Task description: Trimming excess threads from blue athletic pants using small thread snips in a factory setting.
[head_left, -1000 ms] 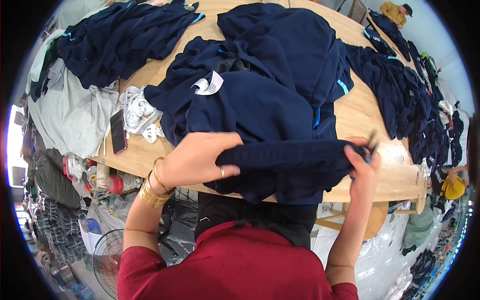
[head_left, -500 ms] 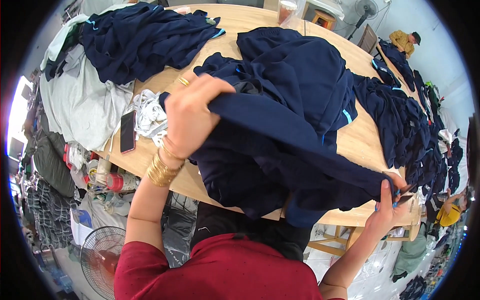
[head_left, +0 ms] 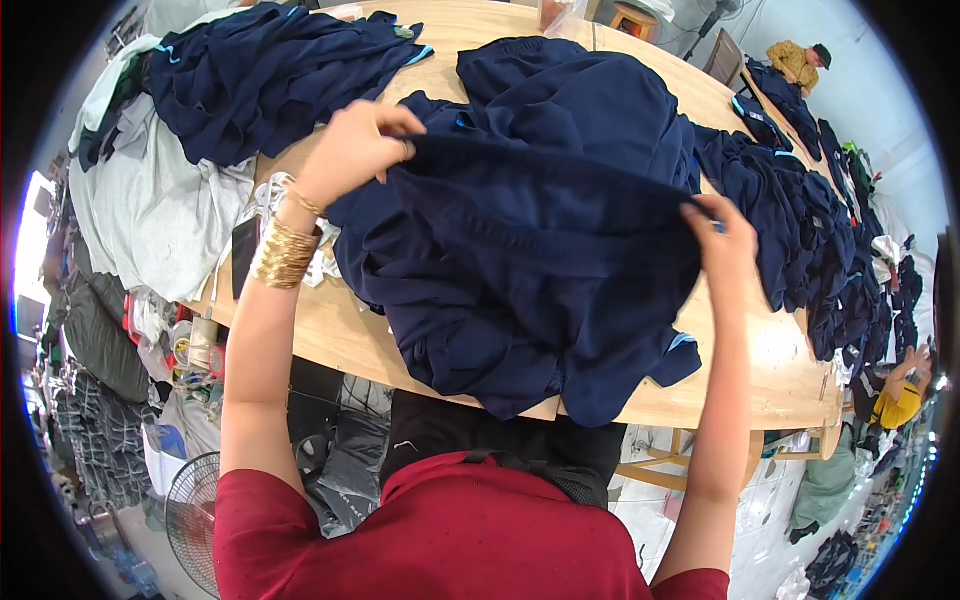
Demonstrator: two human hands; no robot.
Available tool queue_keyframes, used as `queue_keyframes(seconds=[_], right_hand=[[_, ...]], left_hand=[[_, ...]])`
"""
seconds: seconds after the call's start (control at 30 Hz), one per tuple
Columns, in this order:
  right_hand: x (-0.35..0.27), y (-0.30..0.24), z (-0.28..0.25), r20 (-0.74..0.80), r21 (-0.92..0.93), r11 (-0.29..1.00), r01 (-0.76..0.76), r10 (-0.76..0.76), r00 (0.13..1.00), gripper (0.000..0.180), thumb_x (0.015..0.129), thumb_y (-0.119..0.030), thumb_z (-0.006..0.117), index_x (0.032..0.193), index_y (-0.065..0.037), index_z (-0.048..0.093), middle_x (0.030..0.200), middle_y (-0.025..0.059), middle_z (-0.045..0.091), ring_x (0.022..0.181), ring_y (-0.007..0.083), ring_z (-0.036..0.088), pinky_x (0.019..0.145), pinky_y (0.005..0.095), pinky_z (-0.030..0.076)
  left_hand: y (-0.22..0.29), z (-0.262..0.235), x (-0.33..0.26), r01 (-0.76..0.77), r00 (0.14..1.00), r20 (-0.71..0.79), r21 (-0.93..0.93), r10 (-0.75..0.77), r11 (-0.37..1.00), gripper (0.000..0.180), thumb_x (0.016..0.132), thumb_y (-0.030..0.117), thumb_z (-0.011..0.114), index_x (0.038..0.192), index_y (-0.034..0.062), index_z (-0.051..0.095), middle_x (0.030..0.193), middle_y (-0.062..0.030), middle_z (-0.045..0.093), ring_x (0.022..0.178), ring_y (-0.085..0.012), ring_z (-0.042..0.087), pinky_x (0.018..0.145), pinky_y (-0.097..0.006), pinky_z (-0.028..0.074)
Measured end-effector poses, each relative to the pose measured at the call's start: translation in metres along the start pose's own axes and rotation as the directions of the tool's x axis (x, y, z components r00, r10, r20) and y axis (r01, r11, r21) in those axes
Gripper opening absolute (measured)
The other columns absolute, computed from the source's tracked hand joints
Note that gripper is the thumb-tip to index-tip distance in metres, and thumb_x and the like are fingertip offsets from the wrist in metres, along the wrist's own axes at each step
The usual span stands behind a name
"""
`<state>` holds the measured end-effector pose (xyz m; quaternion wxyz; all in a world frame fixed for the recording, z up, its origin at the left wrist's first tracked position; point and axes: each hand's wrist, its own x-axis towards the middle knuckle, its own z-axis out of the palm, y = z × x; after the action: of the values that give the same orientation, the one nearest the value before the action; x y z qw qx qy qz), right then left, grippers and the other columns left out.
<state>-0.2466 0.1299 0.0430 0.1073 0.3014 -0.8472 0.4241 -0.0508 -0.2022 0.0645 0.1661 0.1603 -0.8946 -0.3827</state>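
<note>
**Soft navy garment stretched between 2 hands**

We hold the navy knit garment [head_left: 530, 250] by its top edge, above the wooden surface [head_left: 340, 340]: left hand [head_left: 355, 145] and right hand [head_left: 725, 240] each pinch a corner. It looks light, limp and unbreakable; the hemmed edge seems the best grip.

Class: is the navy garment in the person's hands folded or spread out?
Spread out: left hand and right hand hold the navy garment stretched wide.

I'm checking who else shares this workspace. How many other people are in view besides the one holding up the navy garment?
2. One person in a yellow top and dark cap at the table's far right end; another in yellow at the right edge. Others may be hidden.
</note>
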Motion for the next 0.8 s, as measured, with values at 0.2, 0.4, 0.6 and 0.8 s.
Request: queue_keyframes(seconds=[0.2, 0.4, 0.6, 0.8], right_hand=[[-0.018, 0.018, 0.036, 0.214, 0.088, 0.979, -0.183, 0.161, 0.964, 0.019, 0.073, -0.015, 0.070, 0.083, 0.000, 0.066, 0.067, 0.0048, 0.060, 0.065, 0.0107, 0.056, 0.064, 0.0237, 0.043], [-0.020, -0.007, 0.044, 0.451, 0.257, 0.738, -0.624, 0.479, 0.753, 0.020, 0.074, -0.019, 0.073, 0.082, -0.001, 0.067, 0.068, 0.0010, 0.061, 0.066, 0.0101, 0.056, 0.063, 0.0221, 0.042], [-0.035, 0.026, 0.073, 0.383, 0.111, 0.905, -0.411, 0.343, 0.858, 0.028, 0.080, -0.028, 0.068, 0.089, -0.001, 0.066, 0.073, 0.0062, 0.064, 0.071, 0.0145, 0.060, 0.066, 0.0258, 0.044], [-0.053, 0.000, 0.049, 0.240, 0.139, 0.974, -0.181, 0.144, 0.960, 0.014, 0.084, -0.015, 0.063, 0.092, -0.003, 0.066, 0.085, 0.0110, 0.066, 0.080, 0.0203, 0.063, 0.070, 0.0272, 0.046]], left_hand=[[-0.063, 0.018, -0.035, 0.326, 0.909, 0.302, -0.087, -0.287, 0.942, 0.019, 0.074, 0.019, 0.068, 0.081, 0.0013, 0.065, 0.057, 0.0024, 0.052, 0.045, -0.0050, 0.044, 0.041, -0.020, 0.036], [-0.085, 0.019, -0.060, 0.498, 0.864, 0.195, -0.466, -0.464, 0.731, 0.030, 0.080, 0.033, 0.068, 0.071, 0.0046, 0.068, 0.057, 0.0085, 0.051, 0.045, -0.0011, 0.040, 0.041, -0.018, 0.027], [-0.093, 0.017, -0.056, 0.334, 0.921, 0.254, -0.130, -0.295, 0.933, 0.025, 0.086, 0.027, 0.062, 0.077, 0.0035, 0.067, 0.068, 0.0067, 0.059, 0.061, -0.0018, 0.049, 0.050, -0.018, 0.034], [-0.071, -0.002, -0.078, 0.099, 0.952, -0.266, -0.192, -0.148, 0.976, 0.012, 0.086, 0.013, 0.060, 0.087, 0.0028, 0.065, 0.083, -0.0011, 0.064, 0.075, -0.0066, 0.057, 0.065, -0.020, 0.042]])
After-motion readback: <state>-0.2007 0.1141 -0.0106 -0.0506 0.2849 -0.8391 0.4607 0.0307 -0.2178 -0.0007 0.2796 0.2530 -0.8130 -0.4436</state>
